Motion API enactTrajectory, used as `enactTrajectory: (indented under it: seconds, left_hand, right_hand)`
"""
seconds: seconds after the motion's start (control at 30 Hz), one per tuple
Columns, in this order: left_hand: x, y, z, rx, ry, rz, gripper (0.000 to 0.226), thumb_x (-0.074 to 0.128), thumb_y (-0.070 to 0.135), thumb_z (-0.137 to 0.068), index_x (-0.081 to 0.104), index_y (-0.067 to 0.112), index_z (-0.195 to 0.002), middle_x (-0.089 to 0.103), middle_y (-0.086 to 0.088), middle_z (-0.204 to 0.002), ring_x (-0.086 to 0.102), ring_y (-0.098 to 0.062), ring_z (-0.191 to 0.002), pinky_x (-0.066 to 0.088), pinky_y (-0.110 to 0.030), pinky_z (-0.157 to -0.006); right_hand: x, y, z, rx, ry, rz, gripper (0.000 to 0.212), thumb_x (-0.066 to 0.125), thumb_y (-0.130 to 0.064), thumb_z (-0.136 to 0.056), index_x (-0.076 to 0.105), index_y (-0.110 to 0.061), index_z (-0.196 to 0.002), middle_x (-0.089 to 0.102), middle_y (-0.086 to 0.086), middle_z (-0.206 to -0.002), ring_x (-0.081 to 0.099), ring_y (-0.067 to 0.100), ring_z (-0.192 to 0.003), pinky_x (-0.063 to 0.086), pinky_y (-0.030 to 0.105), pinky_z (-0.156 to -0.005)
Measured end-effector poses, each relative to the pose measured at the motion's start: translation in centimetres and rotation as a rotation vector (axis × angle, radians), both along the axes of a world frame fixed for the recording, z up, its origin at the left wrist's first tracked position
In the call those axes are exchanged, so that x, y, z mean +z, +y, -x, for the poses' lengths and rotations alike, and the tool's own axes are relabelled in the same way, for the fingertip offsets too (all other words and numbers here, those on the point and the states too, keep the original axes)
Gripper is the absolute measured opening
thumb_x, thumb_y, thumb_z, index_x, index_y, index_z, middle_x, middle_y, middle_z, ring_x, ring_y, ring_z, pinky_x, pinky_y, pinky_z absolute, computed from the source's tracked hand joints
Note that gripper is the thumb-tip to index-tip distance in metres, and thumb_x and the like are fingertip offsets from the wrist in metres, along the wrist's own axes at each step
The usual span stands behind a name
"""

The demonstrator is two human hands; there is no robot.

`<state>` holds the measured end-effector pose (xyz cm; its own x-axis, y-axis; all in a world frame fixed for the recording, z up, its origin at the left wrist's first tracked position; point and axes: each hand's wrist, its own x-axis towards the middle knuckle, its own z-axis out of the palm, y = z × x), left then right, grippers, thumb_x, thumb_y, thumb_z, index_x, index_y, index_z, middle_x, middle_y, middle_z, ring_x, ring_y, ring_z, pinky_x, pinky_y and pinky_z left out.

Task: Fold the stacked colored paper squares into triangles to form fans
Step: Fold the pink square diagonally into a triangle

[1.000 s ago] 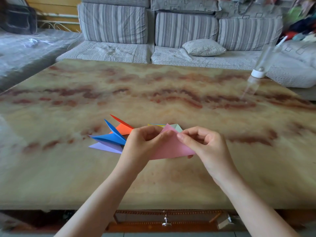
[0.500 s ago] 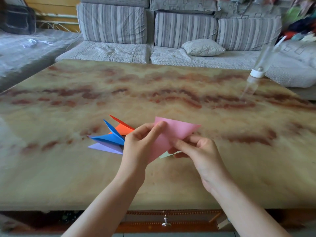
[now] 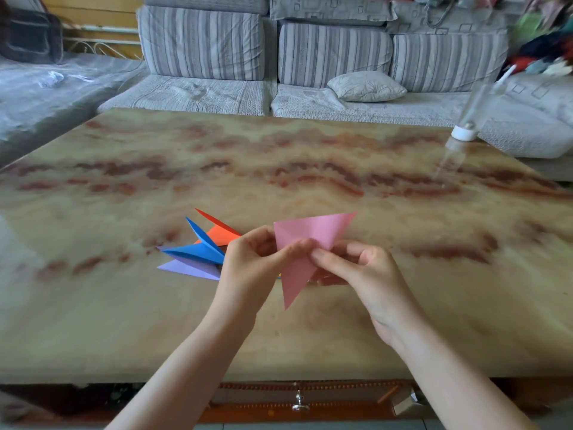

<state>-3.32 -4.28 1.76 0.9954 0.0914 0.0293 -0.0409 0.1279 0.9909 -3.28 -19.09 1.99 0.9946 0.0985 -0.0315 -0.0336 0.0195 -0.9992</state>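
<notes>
Marble-patterned table (image 3: 310, 169), tan with reddish veins, fills mid frame; the top is glossy under soft daylight. Grey striped sofa (image 3: 201, 41) runs across the top, with a pale pillow (image 3: 367, 86) on its seat right of centre. Dark bag (image 3: 31, 35) upper left. Blurred heap of coloured clothes (image 3: 545, 48) upper right. Metal drawer knob (image 3: 299, 406) bottom centre.

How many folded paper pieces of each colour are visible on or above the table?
Pink paper: 1, pinched by left hand and right hand
Orange paper: 1
Blue paper: 1
Purple paper: 1
Total: 4 visible
</notes>
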Motion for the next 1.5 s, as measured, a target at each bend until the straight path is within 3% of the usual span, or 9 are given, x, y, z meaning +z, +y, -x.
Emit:
enactTrajectory:
  seconds: [0.17, 0.3, 0.47, 0.67, 0.9, 1.03, 1.13, 1.23, 1.5]
  left_hand:
    - [0.0, 0.2, -0.1, -0.030, 0.050, 0.074, 0.025, 0.072, 0.018, -0.077, 0.070, 0.008, -0.099, 0.075, -0.008, -0.092, 0.070, -0.018, -0.083, 0.055, -0.026, -0.077]
    - [0.0, 0.3, -0.5, -0.086, 0.108, 0.040, 0.016, 0.070, 0.013, -0.081, 0.067, 0.005, -0.094, 0.074, -0.008, -0.088, 0.069, -0.019, -0.083, 0.055, -0.032, -0.084]
    - [0.4, 1.2, -0.7, -0.173, 0.153, -0.111, 0.023, 0.077, 0.013, -0.075, 0.065, 0.006, -0.093, 0.074, -0.003, -0.082, 0.068, -0.015, -0.077, 0.053, -0.032, -0.084]
    - [0.6, 1.1, -0.2, -0.211, 0.117, -0.203, 0.034, 0.075, 0.035, -0.064, 0.074, 0.011, -0.089, 0.075, -0.006, -0.086, 0.066, -0.011, -0.075, 0.048, -0.018, -0.068]
    - [0.1, 0.2, 0.1, -0.059, 0.061, -0.109, 0.015, 0.073, 0.022, -0.077, 0.073, 0.007, -0.079, 0.069, -0.004, -0.072, 0.060, -0.009, -0.063, 0.043, -0.013, -0.056]
    - [0.6, 0.7, -0.4, 0.108, 0.042, -0.035, 0.011, 0.071, 0.018, -0.080, 0.069, 0.010, -0.074, 0.064, 0.007, -0.057, 0.053, -0.002, -0.050, 0.040, -0.010, -0.049]
    - [1.5, 2.7, -1.3, 0.235, 0.037, -0.041, 0.015, 0.071, 0.027, -0.080, 0.068, 0.014, -0.074, 0.062, 0.008, -0.057, 0.050, -0.005, -0.052, 0.038, -0.022, -0.052]
    - [2.1, 4.3, -1.8, 0.296, 0.035, -0.006, 0.017, 0.071, 0.032, -0.079, 0.069, 0.016, -0.074, 0.063, 0.000, -0.068, 0.050, -0.015, -0.067, 0.037, -0.031, -0.064]
    - [1.1, 1.7, -1.0, 0.150, 0.006, -0.101, 0.011, 0.073, 0.022, -0.078, 0.069, 0.014, -0.072, 0.064, 0.011, -0.055, 0.054, 0.000, -0.050, 0.041, -0.009, -0.050]
  right_hand:
    - [-0.1, 0.3, 0.2, -0.024, 0.034, -0.069, 0.010, 0.068, -0.012, -0.081, 0.074, -0.004, -0.085, 0.074, 0.013, -0.080, 0.069, 0.016, -0.070, 0.053, 0.036, -0.082]
    - [-0.1, 0.2, 0.1, -0.103, 0.051, -0.109, 0.011, 0.069, -0.013, -0.080, 0.074, -0.004, -0.086, 0.074, 0.015, -0.083, 0.068, 0.021, -0.071, 0.055, 0.034, -0.078]
    - [0.5, -0.3, 0.1, -0.066, -0.009, 0.010, 0.009, 0.070, -0.012, -0.081, 0.075, -0.004, -0.083, 0.075, 0.007, -0.075, 0.066, 0.009, -0.063, 0.049, 0.014, -0.059]
    - [0.7, -0.6, 0.1, 0.047, -0.045, 0.177, 0.006, 0.071, -0.007, -0.080, 0.076, -0.010, -0.078, 0.075, 0.004, -0.077, 0.069, 0.008, -0.071, 0.050, 0.013, -0.067]
    - [0.9, -0.7, 0.0, 0.094, 0.024, 0.128, 0.009, 0.073, -0.015, -0.079, 0.076, -0.007, -0.081, 0.075, 0.004, -0.077, 0.068, 0.010, -0.070, 0.048, 0.012, -0.065]
    - [0.9, -0.9, 0.0, 0.123, 0.045, 0.124, 0.010, 0.074, -0.014, -0.077, 0.075, -0.005, -0.079, 0.075, 0.007, -0.077, 0.068, 0.011, -0.070, 0.050, 0.015, -0.068]
    - [0.7, -1.3, 0.3, 0.190, 0.053, 0.160, 0.008, 0.072, -0.009, -0.079, 0.074, -0.002, -0.080, 0.075, 0.008, -0.077, 0.068, 0.007, -0.075, 0.049, 0.013, -0.072]
    - [0.5, -1.7, 0.5, 0.189, 0.054, 0.188, 0.007, 0.070, -0.006, -0.080, 0.073, 0.001, -0.080, 0.075, 0.008, -0.077, 0.068, 0.004, -0.073, 0.047, 0.010, -0.070]
    - [0.9, -1.2, -0.1, 0.078, 0.008, 0.073, 0.021, 0.063, -0.017, -0.086, 0.072, 0.001, -0.091, 0.075, 0.010, -0.087, 0.072, 0.021, -0.081, 0.053, 0.037, -0.082]
